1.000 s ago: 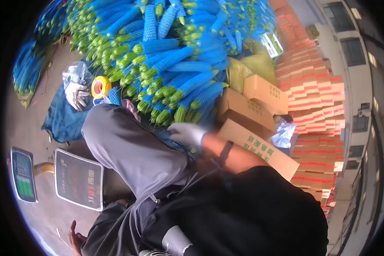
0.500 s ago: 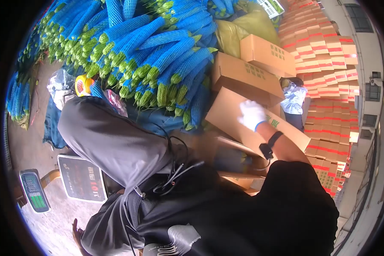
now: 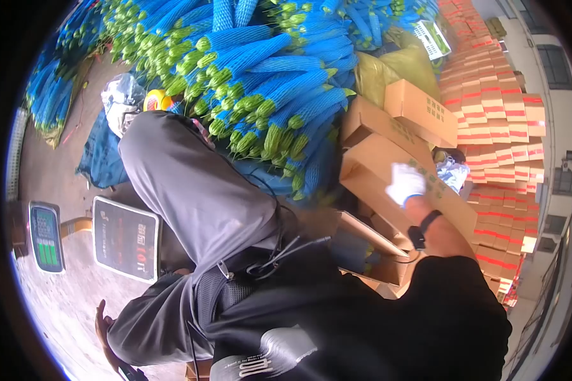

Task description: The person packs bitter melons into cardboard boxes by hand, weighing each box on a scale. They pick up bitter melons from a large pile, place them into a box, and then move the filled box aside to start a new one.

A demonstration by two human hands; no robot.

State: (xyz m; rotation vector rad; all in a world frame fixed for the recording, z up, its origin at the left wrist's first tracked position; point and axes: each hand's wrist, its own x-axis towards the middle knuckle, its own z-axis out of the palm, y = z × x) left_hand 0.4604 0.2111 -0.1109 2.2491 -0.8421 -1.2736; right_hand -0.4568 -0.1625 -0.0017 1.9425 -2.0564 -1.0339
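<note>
My right hand (image 3: 405, 184), in a white glove with a black band at the wrist, lies against the side of a long brown carton (image 3: 448, 206). Its fingers look spread, slightly blurred. At the lower left, my bare left hand (image 3: 103, 322) is beside my knee, fingers partly apart, holding nothing visible. Below the long carton is an open carton (image 3: 388, 270) with dark contents that I cannot make out. Green vegetables in blue net sleeves (image 3: 254, 70) are piled across the top.
A scale platform (image 3: 126, 239) and its display (image 3: 46, 237) stand at the left. More cartons (image 3: 421, 113) and a yellow-green sack (image 3: 397, 66) lie behind the long carton. A person (image 3: 451, 170) in light clothing is beyond it. Stacked cartons (image 3: 496, 108) with red stripes line the right.
The view has shifted, so most things appear farther right. My right hand remains at the long carton, and more of my left hand and wrist shows.
</note>
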